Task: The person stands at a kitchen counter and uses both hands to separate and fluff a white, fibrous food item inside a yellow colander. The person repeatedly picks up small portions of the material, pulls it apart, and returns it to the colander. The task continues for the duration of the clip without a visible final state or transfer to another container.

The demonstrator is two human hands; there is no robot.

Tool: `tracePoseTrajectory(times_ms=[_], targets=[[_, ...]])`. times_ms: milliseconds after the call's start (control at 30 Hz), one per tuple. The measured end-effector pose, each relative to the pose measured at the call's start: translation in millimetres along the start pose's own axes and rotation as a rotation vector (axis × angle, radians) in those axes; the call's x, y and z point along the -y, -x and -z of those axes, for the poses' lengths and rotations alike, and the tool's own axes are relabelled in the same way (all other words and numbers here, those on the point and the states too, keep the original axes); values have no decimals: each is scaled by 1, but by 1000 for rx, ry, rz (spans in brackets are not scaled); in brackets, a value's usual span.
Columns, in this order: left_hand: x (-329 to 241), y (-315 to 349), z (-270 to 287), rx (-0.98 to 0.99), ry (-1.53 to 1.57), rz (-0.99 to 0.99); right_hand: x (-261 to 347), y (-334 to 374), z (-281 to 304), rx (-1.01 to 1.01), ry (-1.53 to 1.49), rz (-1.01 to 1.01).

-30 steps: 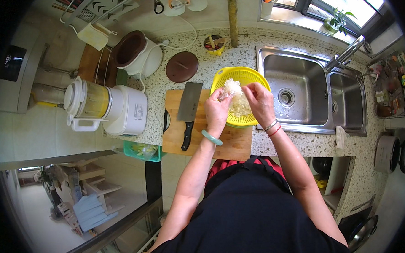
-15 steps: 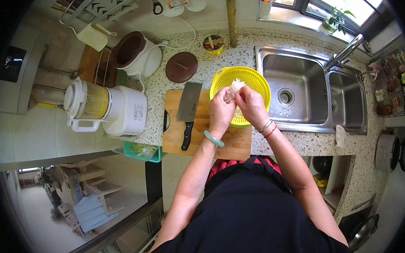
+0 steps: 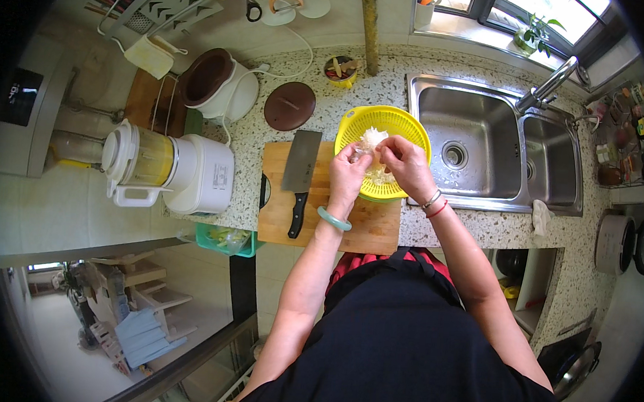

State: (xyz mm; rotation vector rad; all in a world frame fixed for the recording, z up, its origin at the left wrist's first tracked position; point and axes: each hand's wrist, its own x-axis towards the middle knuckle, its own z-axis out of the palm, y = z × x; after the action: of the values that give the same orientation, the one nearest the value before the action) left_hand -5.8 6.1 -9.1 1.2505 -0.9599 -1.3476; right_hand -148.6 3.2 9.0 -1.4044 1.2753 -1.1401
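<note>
Over a yellow colander point(image 3: 345, 126), my left hand point(image 3: 348, 172) is closed around a pale, frilly clump that looks like white fungus point(image 3: 372, 137). My right hand point(image 3: 407, 166) is beside it, thumb and fingers pinched together; what they hold is too small to make out. Loose whitish pieces point(image 3: 378, 177) lie in the colander below my fingers. A cleaver point(image 3: 301, 172) with a black handle rests on the wooden cutting board point(image 3: 371, 228), left of the colander.
To the right is a double steel sink point(image 3: 465, 136) with a faucet point(image 3: 549, 83). A white blender point(image 3: 205, 173), a white pot point(image 3: 234, 98) and its brown lid point(image 3: 290, 106) stand left. A small yellow container point(image 3: 341, 71) sits behind; a green bin point(image 3: 227, 240) hangs below the counter.
My right hand has drawn slightly away from the clump, to the right and nearer to me. My left hand has shifted a little left with the clump still in it.
</note>
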Motion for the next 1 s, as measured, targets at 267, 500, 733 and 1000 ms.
tracePoseTrajectory(times_ms=[267, 500, 733, 1000], targets=[[-2, 4, 0, -20, -96, -22, 10, 3, 4, -41, 83, -5], [-15, 10, -8, -51, -261, -116, 6, 2, -2, -116, 211, 143], [-7, 10, -4, -31, -249, -98, 5, 3, -3, -108, 287, 137], [-3, 6, 11, 70, 195, 149, -1, -4, 13, -86, -168, -115]])
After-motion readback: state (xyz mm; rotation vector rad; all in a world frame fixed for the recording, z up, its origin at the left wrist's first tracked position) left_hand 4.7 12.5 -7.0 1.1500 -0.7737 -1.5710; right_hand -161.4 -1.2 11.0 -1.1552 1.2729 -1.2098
